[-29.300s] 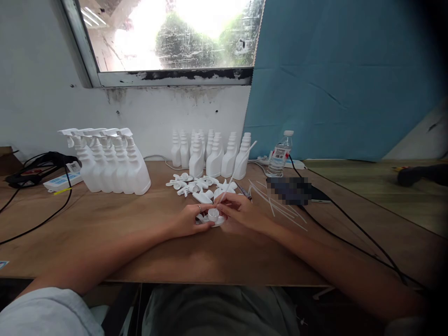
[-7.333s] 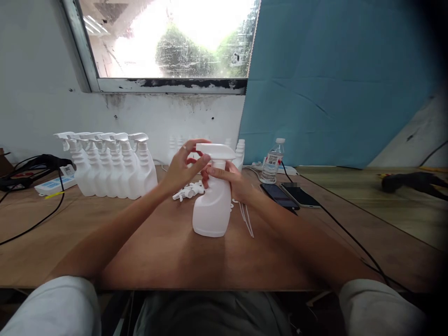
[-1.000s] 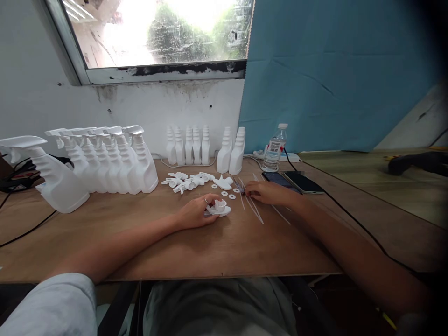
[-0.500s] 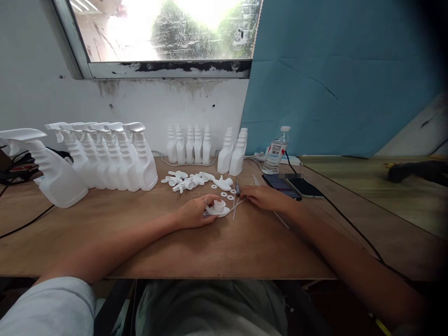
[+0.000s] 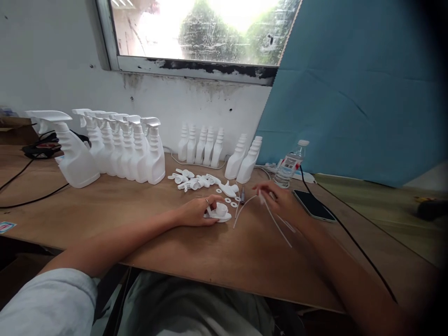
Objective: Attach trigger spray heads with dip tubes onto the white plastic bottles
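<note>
My left hand (image 5: pixel 196 212) rests on the wooden table, its fingers closed around a white spray trigger head (image 5: pixel 221 212) that lies on its side. To the right, my right hand (image 5: pixel 280 200) is raised a little, fingers pinching a thin clear plastic tube (image 5: pixel 276 224) that bends down toward the table. Another curved tube (image 5: pixel 245 205) runs from near its fingertips; whether it is held too I cannot tell. Between the hands lie several white ring washers (image 5: pixel 228 200) and a small dark pointed metal piece (image 5: pixel 242 196). Just behind sits a pile of white trigger parts (image 5: pixel 196 182).
Several white spray bottles with heads (image 5: pixel 156 158) stand in a row at left. Bottles without heads (image 5: pixel 233 161) stand along the wall. At right are a tilted-looking water bottle (image 5: pixel 287 168), a phone (image 5: pixel 313 205) and a black cable (image 5: pixel 350 240).
My view has turned and tilted. My right hand has drawn back to the right, away from the spray head, with thin tubing at its fingers. My left hand keeps the spray head.
</note>
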Demonstrator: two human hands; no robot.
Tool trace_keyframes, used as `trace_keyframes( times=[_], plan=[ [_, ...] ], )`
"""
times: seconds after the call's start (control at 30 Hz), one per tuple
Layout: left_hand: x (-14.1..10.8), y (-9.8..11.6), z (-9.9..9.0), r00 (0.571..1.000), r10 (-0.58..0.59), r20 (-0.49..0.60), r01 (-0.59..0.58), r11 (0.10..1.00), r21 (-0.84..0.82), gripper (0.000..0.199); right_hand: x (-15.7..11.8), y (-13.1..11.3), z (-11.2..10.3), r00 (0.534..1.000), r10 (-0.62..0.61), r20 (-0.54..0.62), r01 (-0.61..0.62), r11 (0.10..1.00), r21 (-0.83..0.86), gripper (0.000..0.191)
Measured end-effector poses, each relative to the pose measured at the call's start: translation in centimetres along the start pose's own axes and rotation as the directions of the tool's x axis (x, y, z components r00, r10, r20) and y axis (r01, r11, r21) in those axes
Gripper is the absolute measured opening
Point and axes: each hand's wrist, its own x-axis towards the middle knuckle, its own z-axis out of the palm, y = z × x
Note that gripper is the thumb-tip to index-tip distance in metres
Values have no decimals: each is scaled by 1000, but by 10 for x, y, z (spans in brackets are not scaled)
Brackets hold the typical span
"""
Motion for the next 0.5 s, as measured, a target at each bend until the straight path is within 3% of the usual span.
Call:
trace_keyframes(
  times=[0.07, 0.17, 0.33, 0.5],
  plan=[
    [0, 0, 0, 1000, 3, -3, -3, 1000, -8, 61, 1, -18, 1, 986, 105, -128, -56, 940, 336, 15],
    [-1, -1, 1, 1000, 9, 2, -9, 999, -33, 62, 2, -47, 8, 966, 219, -137, -78, 751, 655, 27],
    [-1, -4, 0, 1000, 1, 19, 1, 997, -79, 62, 1, -70, 25, 978, 192, -78, -53, 598, 800, 32],
    [-2, -2, -3, 999, -3, 43, 6, 998, -64, 58, -3, -71, 36, 991, 130, -39, -51, 621, 782, 27]
  ],
)
